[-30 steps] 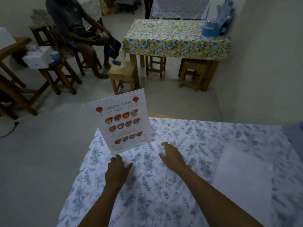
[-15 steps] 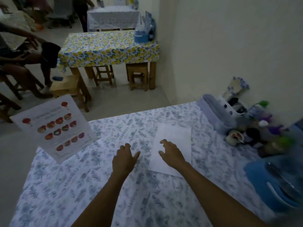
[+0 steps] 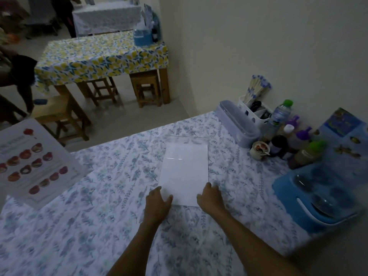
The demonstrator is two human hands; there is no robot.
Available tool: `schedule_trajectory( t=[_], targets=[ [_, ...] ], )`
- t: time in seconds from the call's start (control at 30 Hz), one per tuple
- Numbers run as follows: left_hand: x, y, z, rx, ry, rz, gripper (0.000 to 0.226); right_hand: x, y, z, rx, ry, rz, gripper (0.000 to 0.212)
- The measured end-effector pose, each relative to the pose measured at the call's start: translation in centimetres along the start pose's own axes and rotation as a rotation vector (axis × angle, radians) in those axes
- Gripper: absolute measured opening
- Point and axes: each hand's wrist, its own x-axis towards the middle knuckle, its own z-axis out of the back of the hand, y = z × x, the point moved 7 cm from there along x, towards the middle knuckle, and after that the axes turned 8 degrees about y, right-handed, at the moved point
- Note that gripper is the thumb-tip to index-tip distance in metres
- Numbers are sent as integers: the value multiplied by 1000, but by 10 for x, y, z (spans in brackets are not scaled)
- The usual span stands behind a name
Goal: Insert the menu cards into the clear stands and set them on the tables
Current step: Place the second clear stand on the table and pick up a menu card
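On the floral table point(image 3: 83, 236), far left edge: one menu card point(image 3: 33, 162) already in its clear stand, upright and leaning back, placed. Centre of table: second stand point(image 3: 184, 172) lies flat with a white sheet in it, print not visible, so likely face down or blank; can't tell. Left hand point(image 3: 158, 202) and right hand point(image 3: 211, 198) both open, fingers spread, touching its near corners, nothing clamped yet. Lemon-cloth table point(image 3: 99, 56) behind shows no stand. Versus half a second back: view has panned right, hands have advanced from short of the sheet to its near edge.
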Motion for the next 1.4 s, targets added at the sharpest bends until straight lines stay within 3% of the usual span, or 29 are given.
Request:
schedule_trajectory(
  t=[0.17, 0.33, 0.4, 0.47, 0.57, 0.67, 0.8, 0.93, 1.03, 1.13, 1.4],
  targets=[
    [-2, 0, 16, -139, -31, 30, 65, 4, -6, 3, 248, 41, -75, 59],
    [-15, -9, 36, -105, -15, -38, 55, -4, -27, 29, 387, 25, 67, 48],
    [-19, -21, 48, -143, 10, -80, 44, -6, -29, 51, 415, 22, 100, 31],
    [-22, -36, 65, -276, 0, -100, 35, -11, -26, 75, 532, 89, 127, 17],
    [-26, -64, 94, -521, -57, -131, 46, -21, -10, 118, 665, 147, 227, 18],
    [-25, -98, 118, -668, -117, -199, 54, -26, 7, 156, 785, 128, 341, 18],
    [-14, -131, 140, -743, -214, -211, 38, -20, 26, 182, 787, 16, 414, 10],
    [5, -155, 153, -523, -237, -332, 37, -11, 45, 199, 546, -224, 464, 23],
    [32, -165, 158, -278, -261, -394, 23, 9, 58, 207, 407, -342, 453, 24],
    [70, -154, 149, -181, -215, -370, 34, 47, 63, 194, 375, -234, 358, 20],
    [137, -110, 87, -118, 16, -280, 37, 105, 44, 131, 427, -145, 163, 45]
  ],
)
